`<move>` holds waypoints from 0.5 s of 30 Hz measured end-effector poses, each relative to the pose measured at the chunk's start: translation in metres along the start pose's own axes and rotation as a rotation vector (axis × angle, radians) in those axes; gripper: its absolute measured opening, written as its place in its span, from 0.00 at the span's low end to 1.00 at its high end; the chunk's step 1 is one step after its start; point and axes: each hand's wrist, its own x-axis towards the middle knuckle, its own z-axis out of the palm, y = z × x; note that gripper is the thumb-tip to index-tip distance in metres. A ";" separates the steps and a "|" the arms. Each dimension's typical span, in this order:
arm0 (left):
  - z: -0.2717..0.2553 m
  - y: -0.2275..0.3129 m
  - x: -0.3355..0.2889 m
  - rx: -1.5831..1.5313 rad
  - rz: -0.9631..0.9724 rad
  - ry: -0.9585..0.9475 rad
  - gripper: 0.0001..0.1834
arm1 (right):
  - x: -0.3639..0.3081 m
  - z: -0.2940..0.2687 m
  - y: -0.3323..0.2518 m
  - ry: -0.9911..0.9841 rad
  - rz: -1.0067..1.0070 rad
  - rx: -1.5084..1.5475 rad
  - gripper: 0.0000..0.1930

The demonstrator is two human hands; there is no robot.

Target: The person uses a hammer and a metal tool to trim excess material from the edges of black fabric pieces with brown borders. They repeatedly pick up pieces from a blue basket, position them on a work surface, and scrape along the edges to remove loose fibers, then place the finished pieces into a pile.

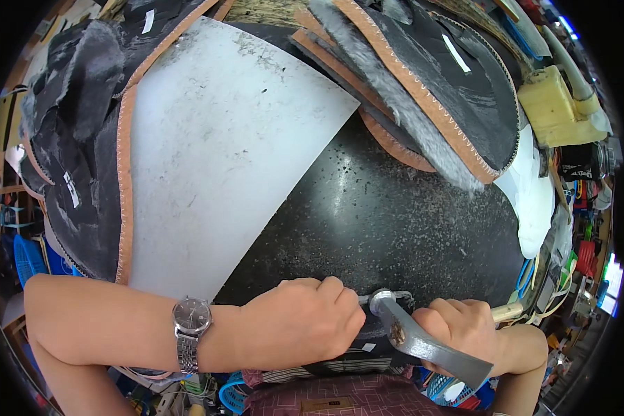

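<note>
My right hand is closed round the wooden handle of a hammer, just above the front edge of the black work surface. The grey metal hammer head slants across, its round face at the upper left, over a thin pale strip-like piece on the surface. Left of the head, my left hand is closed in a fist, fingers curled under. The thin piece seems to run toward its fingers, but what they hold is hidden. A metal watch is on my left wrist.
A large white sheet covers the left of the surface. Dark pieces with fleece and stitched orange-brown edging lie at the left and far right. A yellowish plastic container stands at the right, near cables and blue baskets.
</note>
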 end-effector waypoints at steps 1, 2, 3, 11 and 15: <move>0.002 -0.001 0.001 -0.030 -0.012 0.054 0.13 | 0.000 -0.001 -0.001 0.001 -0.013 -0.020 0.13; 0.004 -0.002 0.001 -0.060 -0.023 0.107 0.12 | 0.001 -0.001 -0.002 0.005 -0.017 -0.018 0.13; 0.004 -0.007 0.001 -0.156 -0.031 0.126 0.13 | 0.002 -0.001 -0.002 0.009 -0.021 -0.015 0.13; 0.001 -0.017 -0.001 -0.113 0.121 0.042 0.10 | 0.005 -0.004 -0.004 0.007 -0.017 -0.025 0.12; 0.000 -0.025 0.004 -0.281 0.038 0.008 0.11 | 0.008 -0.006 -0.007 -0.008 -0.012 -0.024 0.11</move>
